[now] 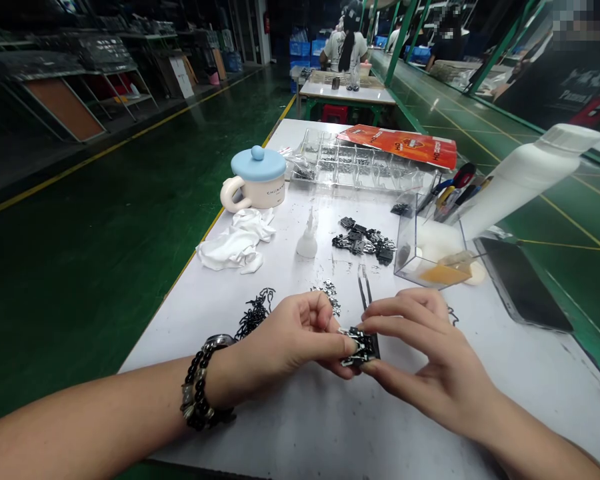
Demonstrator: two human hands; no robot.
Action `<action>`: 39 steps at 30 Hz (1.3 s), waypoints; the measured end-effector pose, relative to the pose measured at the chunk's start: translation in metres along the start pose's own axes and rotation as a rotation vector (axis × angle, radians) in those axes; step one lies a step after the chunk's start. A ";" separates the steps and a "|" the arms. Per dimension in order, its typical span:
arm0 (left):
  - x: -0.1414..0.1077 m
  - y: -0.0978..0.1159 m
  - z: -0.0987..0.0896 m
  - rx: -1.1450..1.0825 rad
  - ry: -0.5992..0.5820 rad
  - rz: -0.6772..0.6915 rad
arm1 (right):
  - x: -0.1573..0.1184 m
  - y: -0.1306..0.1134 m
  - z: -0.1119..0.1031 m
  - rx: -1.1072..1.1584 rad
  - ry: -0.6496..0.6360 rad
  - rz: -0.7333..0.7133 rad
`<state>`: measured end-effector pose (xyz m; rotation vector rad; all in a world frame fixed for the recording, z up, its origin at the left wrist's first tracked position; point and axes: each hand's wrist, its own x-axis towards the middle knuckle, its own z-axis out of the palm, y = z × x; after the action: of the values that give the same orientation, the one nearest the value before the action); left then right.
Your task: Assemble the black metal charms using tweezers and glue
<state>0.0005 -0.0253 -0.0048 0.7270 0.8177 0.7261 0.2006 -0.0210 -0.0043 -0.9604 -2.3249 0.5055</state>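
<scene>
Sitting pinched between the left hand (290,340) and the right hand (423,353), a small black-and-silver metal cluster (361,347) showing jagged, linked pieces, its exact make too small to tell. Left thumb and fingers pressing on its near side, right fingers curving over from the far side, both hands nearly closed and gripping it. Steel tweezers (364,287) poking up just beyond the right hand's fingers, whether held or only lying there being impossible to tell. Just past the left hand's knuckles, a small scatter of silver pieces (329,295) lying loose; to that hand's left, a tangled heap of black strands (255,315) resting on the white worktop (300,427). Farther ahead of both hands, a group of black parts (363,240) sitting apart, suggesting some pieces already handled and the loose heaps waiting, though the amount remaining seems impossible to judge. Beyond the right hand, a clear acrylic box (427,250) standing near a white squeeze bottle (525,180), and a clear compartment tray (360,160) stretching across the far end.
</scene>
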 end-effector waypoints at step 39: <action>-0.006 -0.001 0.001 -0.323 -0.153 0.006 | 0.017 0.031 -0.007 0.189 -0.050 0.221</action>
<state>-0.0017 -0.0308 -0.0027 0.4868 0.5421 0.7763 0.2115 0.0134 -0.0094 -1.1278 -2.1780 0.8314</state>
